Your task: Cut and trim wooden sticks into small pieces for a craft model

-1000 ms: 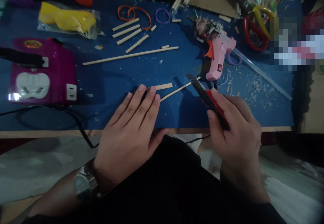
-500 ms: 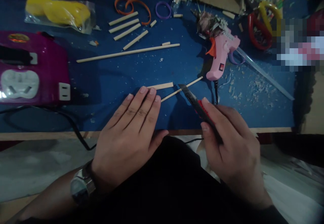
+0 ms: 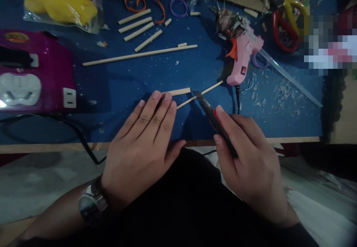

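My left hand (image 3: 142,146) lies flat on the blue tabletop, fingers stretched out. Its fingertips press on a short flat wooden strip (image 3: 180,91), part of which is hidden under them. A thin wooden stick (image 3: 209,90) runs slantwise beside it, one end at my index finger. My right hand (image 3: 248,161) is wrapped round a black and red utility knife (image 3: 214,118). The blade tip points up and left, close to the strip's right end and over the thin stick; whether it touches either I cannot tell.
Beyond my hands lie a long wooden stick (image 3: 139,55) and several short cut sticks (image 3: 135,24). A pink glue gun (image 3: 242,57) with a clear glue stick rests at the right, near red-and-yellow scissors (image 3: 284,31). A purple power box (image 3: 39,72) stands left, below bagged yellow gloves (image 3: 61,9).
My right hand and the knife have moved slightly left, bringing the blade tip nearer the strip's end. My left hand stays in place. The whole view has shifted a little.
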Action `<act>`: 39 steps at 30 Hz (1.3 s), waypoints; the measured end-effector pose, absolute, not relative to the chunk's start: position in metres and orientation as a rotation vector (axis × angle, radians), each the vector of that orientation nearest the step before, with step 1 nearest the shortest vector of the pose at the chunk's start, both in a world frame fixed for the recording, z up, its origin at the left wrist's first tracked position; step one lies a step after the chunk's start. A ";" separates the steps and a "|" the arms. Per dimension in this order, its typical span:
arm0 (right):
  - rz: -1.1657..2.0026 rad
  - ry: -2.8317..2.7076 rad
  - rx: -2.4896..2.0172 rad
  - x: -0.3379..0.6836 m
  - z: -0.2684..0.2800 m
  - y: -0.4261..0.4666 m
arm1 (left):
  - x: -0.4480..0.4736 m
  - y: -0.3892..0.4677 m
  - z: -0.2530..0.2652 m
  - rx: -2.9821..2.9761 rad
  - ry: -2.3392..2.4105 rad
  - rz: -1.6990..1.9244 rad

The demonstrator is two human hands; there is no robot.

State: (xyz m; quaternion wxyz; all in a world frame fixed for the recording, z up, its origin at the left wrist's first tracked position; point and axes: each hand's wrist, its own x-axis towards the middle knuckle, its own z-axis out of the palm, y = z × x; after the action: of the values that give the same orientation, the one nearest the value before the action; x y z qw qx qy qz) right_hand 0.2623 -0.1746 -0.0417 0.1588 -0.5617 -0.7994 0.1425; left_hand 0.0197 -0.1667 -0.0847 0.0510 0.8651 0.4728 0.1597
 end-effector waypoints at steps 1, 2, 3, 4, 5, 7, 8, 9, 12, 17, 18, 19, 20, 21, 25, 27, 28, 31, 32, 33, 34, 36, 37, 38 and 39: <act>0.407 -2.289 -1.596 0.262 -0.042 -0.174 | 0.020 -0.167 -0.085 2.634 1.441 0.484; 0.405 -2.293 -1.585 0.261 -0.042 -0.174 | 0.020 -0.167 -0.085 2.639 1.444 0.485; 0.404 -2.298 -1.579 0.260 -0.042 -0.174 | 0.020 -0.167 -0.085 2.646 1.447 0.487; 0.400 -2.300 -1.574 0.260 -0.043 -0.174 | 0.020 -0.167 -0.085 2.654 1.451 0.490; 0.395 -2.302 -1.568 0.259 -0.043 -0.174 | 0.020 -0.167 -0.085 2.664 1.453 0.491; 0.388 -2.303 -1.563 0.259 -0.043 -0.174 | 0.021 -0.167 -0.085 2.679 1.453 0.495; 0.385 -2.304 -1.562 0.258 -0.044 -0.175 | 0.021 -0.167 -0.085 2.684 1.451 0.495; 0.383 -2.306 -1.562 0.258 -0.044 -0.175 | 0.021 -0.167 -0.085 2.687 1.450 0.495; 0.385 -2.305 -1.569 0.256 -0.045 -0.176 | 0.020 -0.167 -0.085 2.688 1.455 0.493; 0.403 -2.299 -1.567 0.256 -0.045 -0.177 | 0.020 -0.166 -0.085 2.689 1.448 0.490; 0.402 -2.298 -1.567 0.256 -0.045 -0.177 | 0.020 -0.166 -0.085 2.690 1.445 0.489; 0.400 -2.295 -1.567 0.256 -0.045 -0.177 | 0.019 -0.166 -0.085 2.688 1.445 0.487; 0.395 -2.293 -1.564 0.257 -0.045 -0.177 | 0.019 -0.166 -0.085 2.685 1.446 0.486; 0.394 -2.294 -1.562 0.257 -0.045 -0.177 | 0.019 -0.166 -0.085 2.683 1.445 0.486; 0.379 -2.299 -1.572 0.256 -0.046 -0.176 | 0.020 -0.167 -0.085 2.666 1.446 0.490; 0.374 -2.297 -1.582 0.256 -0.046 -0.176 | 0.020 -0.167 -0.086 2.653 1.447 0.500; 0.374 -2.294 -1.587 0.256 -0.046 -0.176 | 0.019 -0.167 -0.086 2.650 1.447 0.504; 0.378 -2.285 -1.599 0.256 -0.045 -0.176 | 0.019 -0.167 -0.086 2.661 1.447 0.500; 0.377 -2.282 -1.601 0.256 -0.045 -0.176 | 0.019 -0.167 -0.086 2.667 1.448 0.495; 0.378 -2.279 -1.603 0.256 -0.045 -0.176 | 0.019 -0.167 -0.086 2.673 1.447 0.492; 0.380 -2.276 -1.605 0.256 -0.045 -0.176 | 0.020 -0.167 -0.086 2.676 1.447 0.494; 0.380 -2.268 -1.604 0.256 -0.045 -0.176 | 0.020 -0.167 -0.086 2.675 1.448 0.502; 0.380 -2.266 -1.605 0.256 -0.046 -0.176 | 0.020 -0.167 -0.086 2.672 1.449 0.506; 0.377 -2.267 -1.605 0.255 -0.046 -0.176 | 0.020 -0.167 -0.087 2.669 1.447 0.510; 0.374 -2.270 -1.603 0.255 -0.046 -0.176 | 0.020 -0.167 -0.087 2.664 1.445 0.513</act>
State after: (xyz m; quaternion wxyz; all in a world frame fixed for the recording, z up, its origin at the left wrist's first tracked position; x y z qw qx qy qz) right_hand 0.2548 -0.1760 -0.0458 0.1682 -0.5636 -0.7980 0.1313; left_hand 0.0199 -0.1670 -0.0868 0.0337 0.8662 0.4698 0.1668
